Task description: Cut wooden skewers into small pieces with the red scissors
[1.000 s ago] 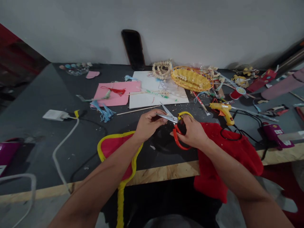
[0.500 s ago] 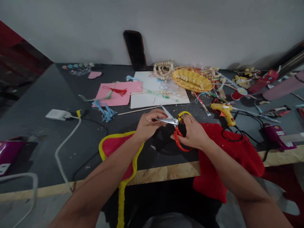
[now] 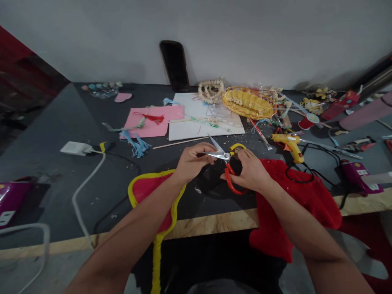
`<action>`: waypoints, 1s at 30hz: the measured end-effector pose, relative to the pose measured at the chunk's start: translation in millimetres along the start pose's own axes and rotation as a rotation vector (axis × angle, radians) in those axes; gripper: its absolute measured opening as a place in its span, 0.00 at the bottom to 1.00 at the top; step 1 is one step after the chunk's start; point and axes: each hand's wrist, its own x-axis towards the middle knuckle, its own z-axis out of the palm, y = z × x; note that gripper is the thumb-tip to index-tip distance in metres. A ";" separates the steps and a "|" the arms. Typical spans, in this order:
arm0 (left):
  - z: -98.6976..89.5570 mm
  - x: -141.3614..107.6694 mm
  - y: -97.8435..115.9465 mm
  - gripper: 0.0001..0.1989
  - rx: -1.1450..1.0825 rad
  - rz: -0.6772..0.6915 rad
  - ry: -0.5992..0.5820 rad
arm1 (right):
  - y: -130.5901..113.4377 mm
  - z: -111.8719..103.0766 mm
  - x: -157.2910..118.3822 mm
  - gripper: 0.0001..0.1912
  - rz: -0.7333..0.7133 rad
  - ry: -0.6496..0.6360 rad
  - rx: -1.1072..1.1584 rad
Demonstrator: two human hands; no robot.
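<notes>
Scissors with one yellow and one red handle have their blades spread apart, pointing left. My right hand is closed on the handles. My left hand is closed in a pinch beside the blades; whatever lies between its fingers is too small to make out. Below my left wrist rests a red shape with a yellow border at the table's edge. Red cloth lies under my right forearm.
A white board and pink card lie beyond my hands, with a yellow basket behind. A glue gun with a black cord sits right. A phone leans on the wall; a white charger lies left.
</notes>
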 end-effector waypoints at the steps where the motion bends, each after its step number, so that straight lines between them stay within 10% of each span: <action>1: 0.3 0.0 0.9 0.08 0.000 -0.002 -0.002 | 0.1 0.0 0.0 0.32 0.001 -0.002 -0.001; 30: -0.5 0.6 -8.7 0.06 -0.077 -0.033 0.025 | 2.0 -1.6 -0.9 0.38 -0.086 0.063 -0.003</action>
